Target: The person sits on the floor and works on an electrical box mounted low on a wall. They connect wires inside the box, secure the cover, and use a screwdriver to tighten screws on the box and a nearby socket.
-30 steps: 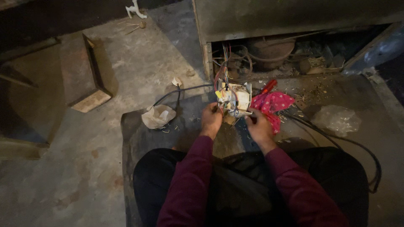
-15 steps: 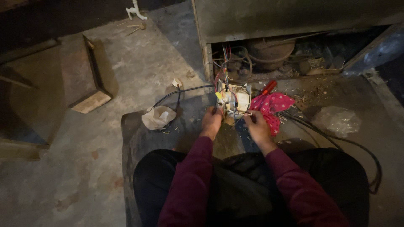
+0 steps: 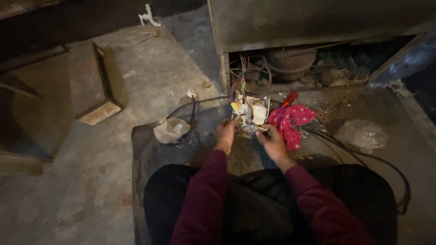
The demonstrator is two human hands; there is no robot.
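Board [image 3: 252, 113] with coloured wires [image 3: 240, 77], lying flat on the floor [image 3: 136, 81] at the foot of an open appliance base [image 3: 290, 27]. Pale, roughly rectangular, long axis running away from the body toward the opening, wires leaving its far end and climbing into the dark cavity. Directly ahead of both hands, between them and the appliance. Left hand [image 3: 225, 134] at the near left corner, fingers curled down onto the board's edge and the wires there; grip too small and dim to make out. Right hand [image 3: 272, 141] at the near right corner, fingertips pinched on something thin at the board's edge, exactly what not clear. Hands close together, just apart. Red patterned cloth [image 3: 289, 121] touching the board's right side, with a red-handled tool [image 3: 288, 99] above it pointing toward the cavity. Black cable [image 3: 200, 102] curving off to the left, crumpled paper [image 3: 171, 129] near its end, clear plastic bag [image 3: 361, 134] well to the right. Compared with a moment before: board, cloth and cable in the same places, both hands at the same near edge, barely shifted.
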